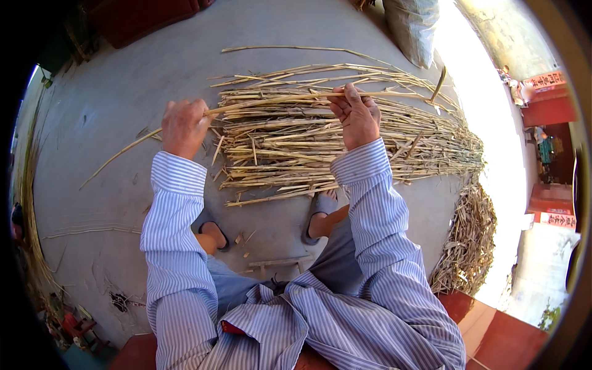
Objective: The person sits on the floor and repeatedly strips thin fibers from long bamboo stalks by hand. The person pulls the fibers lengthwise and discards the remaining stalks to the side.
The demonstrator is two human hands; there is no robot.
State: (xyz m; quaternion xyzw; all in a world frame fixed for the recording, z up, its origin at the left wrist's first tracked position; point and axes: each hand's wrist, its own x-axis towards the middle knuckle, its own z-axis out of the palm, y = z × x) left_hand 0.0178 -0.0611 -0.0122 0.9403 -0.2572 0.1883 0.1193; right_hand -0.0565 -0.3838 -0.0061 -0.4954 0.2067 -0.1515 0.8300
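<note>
A long, thin, dry yellow stalk (271, 102) is stretched between my hands, above a pile of similar stalks. Wrapped around it, my left hand (184, 131) is closed in a fist, and a thin, curving end sticks out on its left. My right hand (357, 117), palm turned up, pinches the stalk between thumb and fingers, with more of it reaching out to the right. Beneath lies the broad pile of dry stalks (290, 148) on the grey floor, roughly side by side, spreading rightward past my right hand.
A heap of dry leaves and husks (472, 240) lies at right. A pale sack (416, 31) stands at the far side, a dark red piece of furniture (142, 21) at far left. Long strands (31, 203) line the left edge. My sandalled feet (319, 216) are just before the pile.
</note>
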